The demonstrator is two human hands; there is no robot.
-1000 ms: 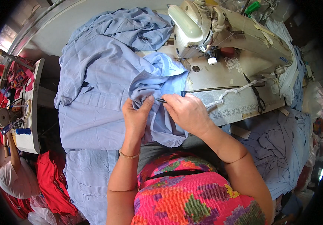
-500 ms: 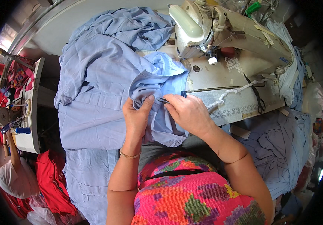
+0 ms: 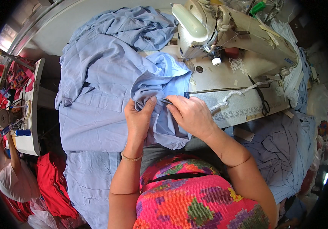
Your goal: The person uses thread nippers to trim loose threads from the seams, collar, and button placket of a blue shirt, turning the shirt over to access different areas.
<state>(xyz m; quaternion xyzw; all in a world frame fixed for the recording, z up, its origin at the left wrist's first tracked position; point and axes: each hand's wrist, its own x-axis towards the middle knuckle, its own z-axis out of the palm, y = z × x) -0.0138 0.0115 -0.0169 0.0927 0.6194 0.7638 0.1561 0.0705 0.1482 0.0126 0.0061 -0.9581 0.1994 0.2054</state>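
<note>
A light blue garment (image 3: 106, 87) lies spread over the sewing table, bunched near the machine. My left hand (image 3: 139, 116) pinches a fold of its fabric between thumb and fingers. My right hand (image 3: 190, 114) holds a small dark metal tool, like thread snips (image 3: 167, 101), with its tip at the same fold. The two hands almost touch. A cream sewing machine (image 3: 225, 26) stands just beyond them at the upper right.
Black scissors (image 3: 261, 97) and a denim strip (image 3: 240, 107) lie on the machine bed at the right. More blue cloth is piled at the right (image 3: 282, 149) and lower left. A white side table (image 3: 26, 110) with thread spools and another person (image 3: 13, 179) are at the left.
</note>
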